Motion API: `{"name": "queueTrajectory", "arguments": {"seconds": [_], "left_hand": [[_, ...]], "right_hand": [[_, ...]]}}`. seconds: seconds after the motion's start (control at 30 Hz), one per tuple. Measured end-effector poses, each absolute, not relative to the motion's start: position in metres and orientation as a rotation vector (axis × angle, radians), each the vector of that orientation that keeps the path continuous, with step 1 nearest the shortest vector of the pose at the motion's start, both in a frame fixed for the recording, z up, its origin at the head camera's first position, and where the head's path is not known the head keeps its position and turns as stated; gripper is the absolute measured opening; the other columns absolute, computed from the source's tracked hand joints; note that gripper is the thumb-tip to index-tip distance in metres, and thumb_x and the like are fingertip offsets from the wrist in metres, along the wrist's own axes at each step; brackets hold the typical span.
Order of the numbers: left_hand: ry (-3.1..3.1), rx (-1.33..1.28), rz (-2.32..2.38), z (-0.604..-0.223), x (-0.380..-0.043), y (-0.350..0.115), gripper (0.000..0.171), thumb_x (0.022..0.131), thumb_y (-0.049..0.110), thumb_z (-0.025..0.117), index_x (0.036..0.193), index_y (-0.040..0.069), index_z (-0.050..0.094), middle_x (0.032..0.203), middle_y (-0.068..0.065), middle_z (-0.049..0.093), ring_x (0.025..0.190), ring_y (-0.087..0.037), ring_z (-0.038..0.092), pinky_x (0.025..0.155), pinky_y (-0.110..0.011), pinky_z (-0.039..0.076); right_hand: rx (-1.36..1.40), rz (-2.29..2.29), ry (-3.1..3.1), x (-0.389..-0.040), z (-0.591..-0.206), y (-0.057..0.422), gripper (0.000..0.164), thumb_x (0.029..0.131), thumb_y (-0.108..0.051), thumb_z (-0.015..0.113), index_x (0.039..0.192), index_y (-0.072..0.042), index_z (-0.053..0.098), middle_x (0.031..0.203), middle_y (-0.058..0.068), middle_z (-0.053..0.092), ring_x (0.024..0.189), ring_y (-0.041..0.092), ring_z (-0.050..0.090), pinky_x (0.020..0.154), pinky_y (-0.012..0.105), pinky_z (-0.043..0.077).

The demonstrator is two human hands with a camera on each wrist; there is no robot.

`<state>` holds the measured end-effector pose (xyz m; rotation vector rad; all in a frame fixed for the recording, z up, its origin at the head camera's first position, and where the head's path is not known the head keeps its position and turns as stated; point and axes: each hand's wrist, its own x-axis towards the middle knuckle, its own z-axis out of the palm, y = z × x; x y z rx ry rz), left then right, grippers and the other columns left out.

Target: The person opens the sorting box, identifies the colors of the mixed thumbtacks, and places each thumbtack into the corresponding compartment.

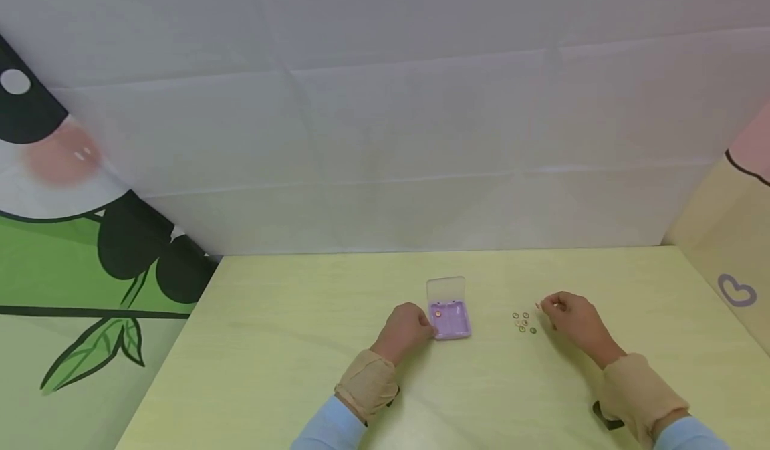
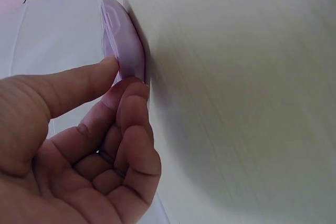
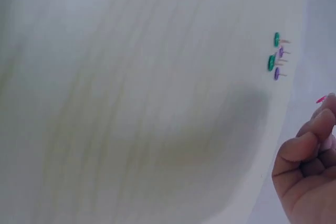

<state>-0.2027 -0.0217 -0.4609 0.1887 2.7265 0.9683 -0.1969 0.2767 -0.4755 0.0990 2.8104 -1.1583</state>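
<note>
Both hands pinching: left hand (image 1: pixel 408 333) on a purple box, right hand (image 1: pixel 571 317) on a small red tack (image 3: pixel 321 99).
Head view: the purple box (image 1: pixel 454 324) lies on the yellow table (image 1: pixel 271 343), its clear lid (image 1: pixel 446 289) raised, one small piece (image 1: pixel 438 314) inside; a group of loose tacks (image 1: pixel 533 330) lies between box and right hand, apart from both. Left wrist view: grip narrow, thumb at the box's edge, fingertips against its side. Right wrist view: grip narrow, red tack at the fingertips, above the table; nearby loose tacks show green and purple heads.
</note>
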Motion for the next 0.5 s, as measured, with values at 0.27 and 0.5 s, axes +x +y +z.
{"name": "queueTrajectory", "arguments": {"seconds": [0.27,0.5], "left_hand": [[2.732,0.207,0.975,-0.461,-0.202,-0.023,0.017,0.078,0.010,0.073,0.073,-0.006,0.071,0.072,-0.012,0.066,0.061,-0.014,0.047,0.057,-0.032,0.046],[2.720,0.195,0.972,-0.460,-0.202,-0.023,0.017,0.078,0.011,0.074,0.073,-0.005,0.070,0.072,-0.011,0.065,0.061,-0.014,0.047,0.057,-0.031,0.046]], "right_hand": [[0.116,-1.620,2.487,-0.193,-0.466,0.272,0.043,0.100,-0.025,0.046,0.114,0.014,0.056,0.059,-0.009,0.048,0.056,0.007,0.045,0.056,0.022,0.044],[0.052,-2.050,1.985,-0.187,-0.454,0.267,0.022,0.101,-0.020,0.045,0.099,-0.003,0.059,0.057,-0.011,0.051,0.055,0.005,0.045,0.057,0.019,0.045]]}}
